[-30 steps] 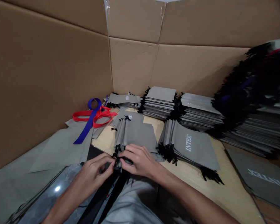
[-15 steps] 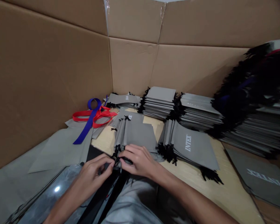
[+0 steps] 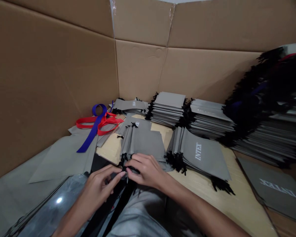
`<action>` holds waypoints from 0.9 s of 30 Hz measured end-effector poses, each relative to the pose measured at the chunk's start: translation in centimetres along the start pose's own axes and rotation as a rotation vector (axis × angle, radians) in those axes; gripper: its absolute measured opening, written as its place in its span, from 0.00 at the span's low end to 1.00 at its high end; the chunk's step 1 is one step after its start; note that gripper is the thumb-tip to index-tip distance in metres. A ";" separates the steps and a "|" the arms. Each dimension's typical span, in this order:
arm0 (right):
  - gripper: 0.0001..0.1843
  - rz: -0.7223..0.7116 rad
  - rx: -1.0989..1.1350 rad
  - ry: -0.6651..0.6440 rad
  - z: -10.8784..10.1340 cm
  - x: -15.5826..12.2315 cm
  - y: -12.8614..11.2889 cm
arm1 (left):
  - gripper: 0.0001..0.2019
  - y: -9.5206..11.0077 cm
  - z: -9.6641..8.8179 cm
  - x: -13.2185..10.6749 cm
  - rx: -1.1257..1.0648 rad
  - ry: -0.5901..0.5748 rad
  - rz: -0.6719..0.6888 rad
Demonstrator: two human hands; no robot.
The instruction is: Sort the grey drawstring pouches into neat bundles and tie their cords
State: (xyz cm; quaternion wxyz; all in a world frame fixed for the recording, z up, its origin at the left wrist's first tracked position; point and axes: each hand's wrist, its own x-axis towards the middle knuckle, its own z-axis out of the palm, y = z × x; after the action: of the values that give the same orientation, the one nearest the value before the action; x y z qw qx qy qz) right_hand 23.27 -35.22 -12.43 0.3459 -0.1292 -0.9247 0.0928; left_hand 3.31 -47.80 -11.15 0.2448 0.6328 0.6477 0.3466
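My left hand (image 3: 102,182) pinches with thumb and fingertips at a small black drawstring (image 3: 123,162) at the near edge of a grey fabric pouch bundle (image 3: 148,143). Touching the same spot from the other side, my right hand (image 3: 145,169) has its thumb and fingers closed on the black cord. The fingertips of both hands nearly meet and partly hide the cord end. Just right of them lies a fanned stack of grey INTEX pouches (image 3: 204,154), black cords sticking out at its corners.
Taller pouch stacks (image 3: 169,107) line the back, before a cardboard wall (image 3: 140,69). Red ribbon (image 3: 103,126) and blue ribbon (image 3: 91,135) lie on the left over loose grey fabric (image 3: 61,161). A dark heap of corded pouches (image 3: 273,85) rises at right.
My left fingertips have shifted slightly right, closing in on the cord beside my right hand. The right hand and the stacks stay nearly in place.
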 end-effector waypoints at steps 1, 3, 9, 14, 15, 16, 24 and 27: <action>0.06 0.001 -0.001 0.000 0.0 0.0 0.0 | 0.14 -0.1 -0.1 -0.1 0.013 -0.002 0.011; 0.06 0.000 -0.004 0.007 0.1 0.0 0.0 | 0.14 -0.3 -0.3 -0.2 0.036 0.009 0.018; 0.06 -0.037 -0.083 0.028 0.3 -0.2 -0.1 | 0.19 0.5 0.1 -0.3 0.027 0.151 -0.047; 0.07 -0.084 -0.186 0.039 0.3 -0.3 -0.4 | 0.18 0.4 0.8 -0.1 -0.106 0.175 -0.021; 0.07 -0.092 -0.199 0.045 0.3 -0.3 -0.4 | 0.17 0.2 0.8 -0.1 -0.118 0.166 -0.011; 0.08 -0.098 -0.211 0.051 0.3 -0.3 -0.4 | 0.16 0.1 0.8 -0.1 -0.119 0.158 0.004; 0.08 -0.080 -0.263 0.080 0.8 -0.1 -0.7 | 0.10 0.5 0.1 -0.2 0.163 0.177 0.243; 0.07 -0.067 -0.268 0.068 0.8 0.0 -0.8 | 0.10 0.8 0.0 -0.3 0.206 0.156 0.272</action>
State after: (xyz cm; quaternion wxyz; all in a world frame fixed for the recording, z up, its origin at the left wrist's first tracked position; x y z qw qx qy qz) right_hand 22.65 -36.01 -12.82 0.3596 -0.1465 -0.9203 -0.0474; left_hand 3.87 -48.13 -10.63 0.0787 0.7074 0.6054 0.3562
